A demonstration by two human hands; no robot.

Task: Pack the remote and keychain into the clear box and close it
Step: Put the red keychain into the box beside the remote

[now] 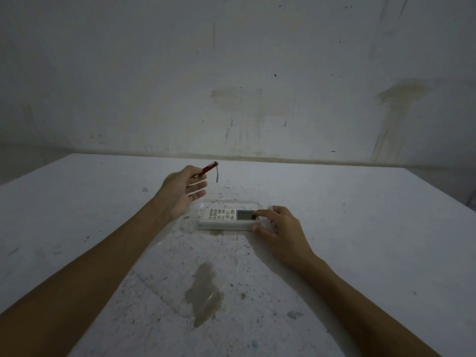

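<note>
A white remote [226, 217] with a small grey screen lies flat inside the clear box [192, 220] at mid-table. My right hand [280, 231] rests on the remote's right end, with a finger on the screen and the thumb at its near edge. My left hand [181, 190] hovers just left of and above the box, pinching a slim red keychain [208, 169] whose short cord dangles from the far tip. The clear lid [180, 274] lies open and flat toward me, joined to the box.
The white table [360, 228] is speckled and has a grey stain [203, 289] under the lid. A stained wall [231, 73] runs right behind the table's far edge. The table's left edge slants away at the far left.
</note>
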